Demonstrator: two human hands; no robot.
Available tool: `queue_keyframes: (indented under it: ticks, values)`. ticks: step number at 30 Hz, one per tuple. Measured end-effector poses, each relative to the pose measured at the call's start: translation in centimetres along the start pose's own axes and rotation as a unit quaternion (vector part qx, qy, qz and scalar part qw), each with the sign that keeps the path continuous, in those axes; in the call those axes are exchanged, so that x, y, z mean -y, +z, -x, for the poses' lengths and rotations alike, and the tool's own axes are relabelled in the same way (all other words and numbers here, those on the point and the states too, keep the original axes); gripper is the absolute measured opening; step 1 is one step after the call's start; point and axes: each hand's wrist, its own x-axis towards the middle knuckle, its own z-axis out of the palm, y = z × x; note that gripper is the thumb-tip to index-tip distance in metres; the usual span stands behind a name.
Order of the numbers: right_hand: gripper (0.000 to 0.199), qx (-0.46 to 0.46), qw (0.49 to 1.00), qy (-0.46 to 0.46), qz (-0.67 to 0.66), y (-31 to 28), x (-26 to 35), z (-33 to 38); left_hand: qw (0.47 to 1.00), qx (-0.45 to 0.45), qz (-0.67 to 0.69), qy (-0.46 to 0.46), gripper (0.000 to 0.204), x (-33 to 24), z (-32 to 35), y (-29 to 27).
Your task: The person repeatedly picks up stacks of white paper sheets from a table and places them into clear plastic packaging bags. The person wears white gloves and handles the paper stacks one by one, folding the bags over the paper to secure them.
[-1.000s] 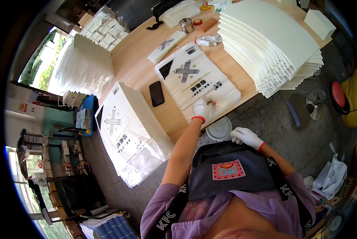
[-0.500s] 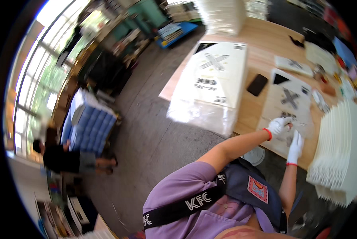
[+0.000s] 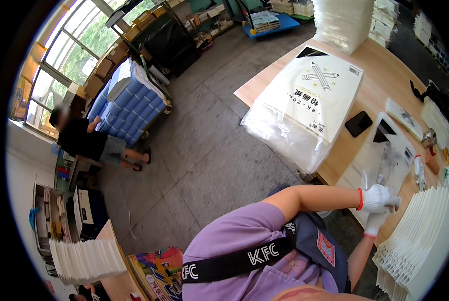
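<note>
A clear plastic bag [image 3: 394, 159] with a black corner and a printed design lies near the table's front edge, its near end crumpled and lifted. At that end my left hand [image 3: 377, 198], in a white glove with a red cuff, is closed on the plastic. My right hand [image 3: 375, 221], gloved the same way, is just below and against the left one; its fingers are mostly hidden. To the left lies a large stack of white paper packs [image 3: 312, 95] in clear, printed plastic bags. Between it and the bag is a black phone [image 3: 359, 123].
A fanned stack of white sheets [image 3: 415, 236] stands right of my hands. Tall white stacks [image 3: 342, 25] rise at the table's far end. Tape rolls [image 3: 429, 138] and small items lie on the right. Across the floor, a person in black [image 3: 86, 138] stands by blue wrapped bundles [image 3: 129, 103].
My hands have come together and drawn back toward me, lifting and crumpling the bag's near end. The view has turned, so the table appears farther right.
</note>
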Motion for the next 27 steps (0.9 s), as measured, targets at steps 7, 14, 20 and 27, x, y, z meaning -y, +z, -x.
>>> queue_keyframes:
  ticks: [7,14,20,27]
  values:
    - [0.037,0.134,0.98,0.021,0.144,1.5,-0.8,-2.7,0.999,0.025,-0.013,0.02,0.036,-4.1,0.6,-4.0]
    - [0.036,0.272,0.939,-0.086,0.191,-3.5,8.2,-0.9,0.948,-0.002,-0.308,-0.082,0.065,-2.3,-1.3,-5.2]
    - [0.029,-0.09,0.928,-0.261,0.251,-20.5,14.8,4.0,0.969,-0.137,-0.17,0.118,0.057,-6.2,-2.5,-3.9]
    - [0.037,-0.052,0.88,-0.149,0.449,-31.1,9.8,4.4,0.992,0.068,0.066,0.088,0.04,-9.2,-3.5,1.2]
